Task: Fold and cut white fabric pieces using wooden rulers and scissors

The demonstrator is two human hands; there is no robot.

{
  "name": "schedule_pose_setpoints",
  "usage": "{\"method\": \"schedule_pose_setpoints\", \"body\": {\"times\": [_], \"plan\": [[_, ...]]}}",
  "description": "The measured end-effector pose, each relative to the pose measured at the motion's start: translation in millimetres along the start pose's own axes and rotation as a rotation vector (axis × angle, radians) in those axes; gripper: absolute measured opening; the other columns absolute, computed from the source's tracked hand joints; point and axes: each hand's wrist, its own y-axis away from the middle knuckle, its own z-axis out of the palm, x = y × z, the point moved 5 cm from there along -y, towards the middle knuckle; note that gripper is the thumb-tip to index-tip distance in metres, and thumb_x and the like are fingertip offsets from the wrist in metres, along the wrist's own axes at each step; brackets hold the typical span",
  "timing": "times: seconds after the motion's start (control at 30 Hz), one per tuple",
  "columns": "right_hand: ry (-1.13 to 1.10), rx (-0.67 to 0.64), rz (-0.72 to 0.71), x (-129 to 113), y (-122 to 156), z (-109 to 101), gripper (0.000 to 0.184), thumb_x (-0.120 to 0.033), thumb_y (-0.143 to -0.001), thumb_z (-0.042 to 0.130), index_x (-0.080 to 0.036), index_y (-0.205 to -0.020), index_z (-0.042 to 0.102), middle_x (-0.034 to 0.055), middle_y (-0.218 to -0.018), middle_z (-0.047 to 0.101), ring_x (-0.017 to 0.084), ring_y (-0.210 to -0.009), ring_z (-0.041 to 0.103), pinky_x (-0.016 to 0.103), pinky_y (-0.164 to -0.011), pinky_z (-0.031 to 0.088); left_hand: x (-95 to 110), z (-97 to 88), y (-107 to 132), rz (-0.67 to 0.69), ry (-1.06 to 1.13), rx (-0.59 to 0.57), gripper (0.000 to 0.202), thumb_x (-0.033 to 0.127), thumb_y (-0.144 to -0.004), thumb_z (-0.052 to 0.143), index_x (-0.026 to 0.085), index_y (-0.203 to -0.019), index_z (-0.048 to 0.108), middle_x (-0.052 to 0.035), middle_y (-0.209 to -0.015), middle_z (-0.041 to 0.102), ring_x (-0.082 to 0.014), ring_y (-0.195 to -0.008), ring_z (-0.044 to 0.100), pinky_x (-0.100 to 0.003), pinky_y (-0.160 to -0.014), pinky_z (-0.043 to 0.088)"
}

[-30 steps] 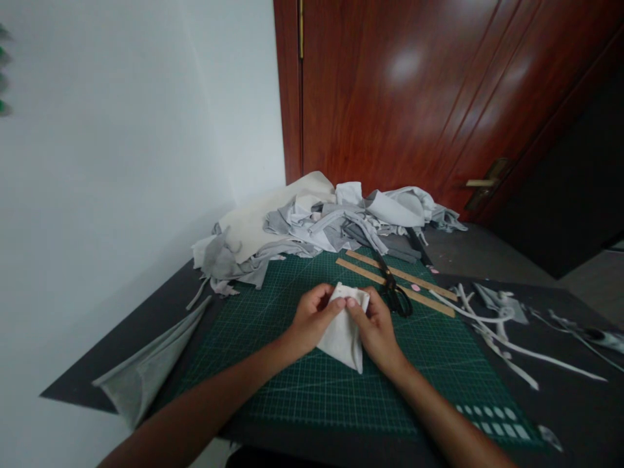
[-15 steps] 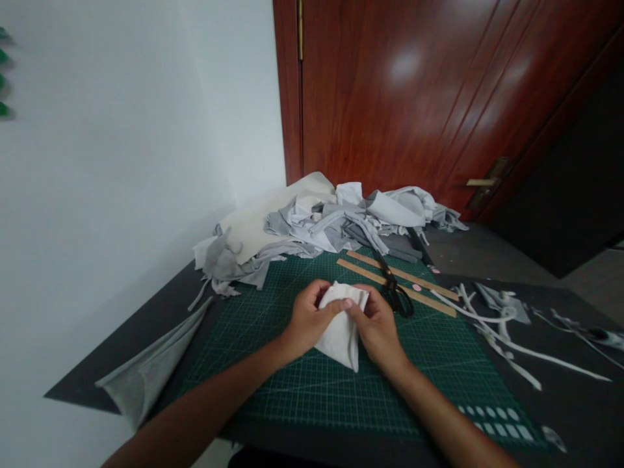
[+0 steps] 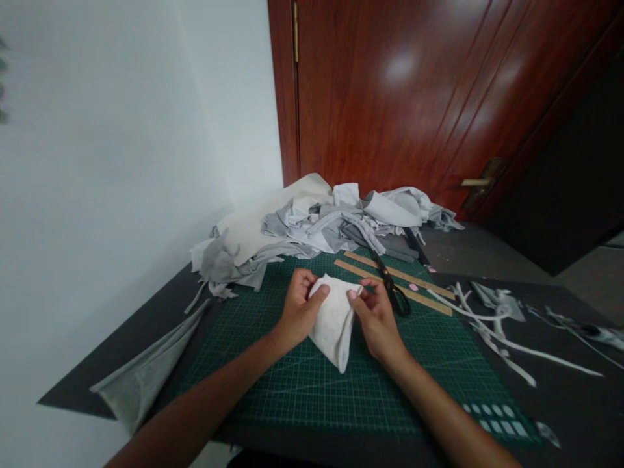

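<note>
Folded white cloth [image 3: 335, 318], presumably light, limp and best held by its edges: left hand [image 3: 296, 308] pinches it at 11 o'clock, right hand [image 3: 379, 320] pinches its 1 o'clock corner.

We take this for a small sewing workspace: a gridded green cutting mat [image 3: 380, 403] covers the lower centre, black scissors [image 3: 389, 281] and two wooden strips [image 3: 431, 304] lie right of centre, fabric scraps [image 3: 326, 229] heap mid-frame, and a panelled door [image 3: 380, 110] fills the upper right.

Dim light (glare on door [image 3: 400, 97])
</note>
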Motion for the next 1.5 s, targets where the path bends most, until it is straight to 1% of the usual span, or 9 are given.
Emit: {"method": "schedule_pose_setpoints", "body": {"times": [0.2,0.4,0.6,0.77,0.87,1.0,1.13,1.33,1.5], "plan": [[0.072,0.033,-0.003,3.2,-4.5,-4.6,0.035,-0.041,-0.075,0.085,-0.023,-0.077,0.055,-0.0052,-0.072,0.052,0.013,-0.067,0.046,0.026,-0.062,0.037,5.8,-0.9,-3.0,0.008,-0.131,-0.050,0.028,0.042,-0.080,0.074,0.018,-0.080,0.059,0.0024,-0.073,0.055,-0.0127,-0.067,0.050,-0.023,-0.061,0.040],[0.053,0.006,0.011,1.3,-7.3,-6.6,0.033,-0.044,-0.075,0.085,-0.022,-0.078,0.060,-0.0035,-0.075,0.056,0.015,-0.069,0.049,0.028,-0.065,0.038,6.2,-3.7,-5.0,-0.045,-0.123,-0.088,0.032,0.043,-0.082,0.074,0.016,-0.070,0.064,0.0020,-0.066,0.055,-0.0114,-0.061,0.048,-0.023,-0.057,0.037],[0.044,0.018,-0.063,-11.3,-14.5,-16.5,0.030,-0.040,-0.072,0.087,-0.023,-0.076,0.062,-0.0010,-0.084,0.061,0.017,-0.079,0.054,0.030,-0.074,0.040,11.4,-8.9,-10.5,0.086,-0.130,-0.035,0.023,0.035,-0.078,0.078,0.016,-0.067,0.070,-0.0020,-0.074,0.065,-0.0139,-0.067,0.057,-0.024,-0.060,0.043],[0.013,-0.011,-0.099,-20.9,-14.4,-16.1,0.027,-0.034,-0.072,0.088,-0.023,-0.074,0.063,0.0006,-0.098,0.063,0.019,-0.090,0.057,0.031,-0.081,0.042,20.9,-8.6,-9.0,0.171,-0.203,0.020,0.020,0.029,-0.077,0.079,0.017,-0.064,0.069,-0.0017,-0.071,0.065,-0.0133,-0.065,0.058,-0.024,-0.059,0.043],[0.001,-0.047,-0.088,-23.0,-13.4,-13.5,0.027,-0.033,-0.073,0.087,-0.023,-0.073,0.062,0.0005,-0.097,0.063,0.019,-0.091,0.057,0.031,-0.081,0.042,25.4,-9.0,-8.0,0.201,-0.215,0.050,0.020,0.028,-0.078,0.078,0.018,-0.063,0.069,-0.0013,-0.070,0.065,-0.0132,-0.065,0.058,-0.024,-0.059,0.044],[-0.005,-0.108,-0.031,-24.5,-13.3,-10.9,0.030,-0.034,-0.073,0.087,-0.024,-0.071,0.058,0.0011,-0.094,0.065,0.020,-0.092,0.057,0.032,-0.080,0.042,24.5,-11.0,-9.4,0.148,-0.222,0.064,0.015,0.029,-0.077,0.078,0.018,-0.069,0.072,-0.0024,-0.074,0.067,-0.0148,-0.068,0.060,-0.025,-0.062,0.046],[0.020,-0.200,0.037,-27.0,-12.8,-8.3,0.033,-0.036,-0.074,0.087,-0.023,-0.071,0.056,-0.0012,-0.080,0.060,0.017,-0.078,0.053,0.029,-0.073,0.040,24.7,-13.9,-11.3,0.120,-0.220,0.089,0.013,0.029,-0.074,0.079,0.018,-0.071,0.073,-0.0021,-0.074,0.067,-0.0151,-0.068,0.061,-0.025,-0.062,0.046],[0.140,-0.171,0.026,-29.7,-15.3,-14.7,0.035,-0.041,-0.073,0.087,-0.023,-0.071,0.057,-0.0040,-0.069,0.051,0.015,-0.067,0.044,0.028,-0.065,0.034,26.4,-16.4,-12.3,0.139,-0.271,0.111,0.013,0.030,-0.075,0.078,0.018,-0.073,0.073,-0.0019,-0.075,0.067,-0.0147,-0.068,0.061,-0.025,-0.062,0.047],[0.092,-0.147,0.011,-31.3,-17.6,-16.6,0.036,-0.041,-0.069,0.088,-0.023,-0.070,0.057,-0.0017,-0.079,0.059,0.017,-0.075,0.051,0.030,-0.071,0.039,27.6,-16.0,-11.1,0.196,-0.301,0.117,0.013,0.029,-0.077,0.078,0.019,-0.072,0.072,-0.0011,-0.074,0.067,-0.0140,-0.068,0.061,-0.024,-0.061,0.046]]}}
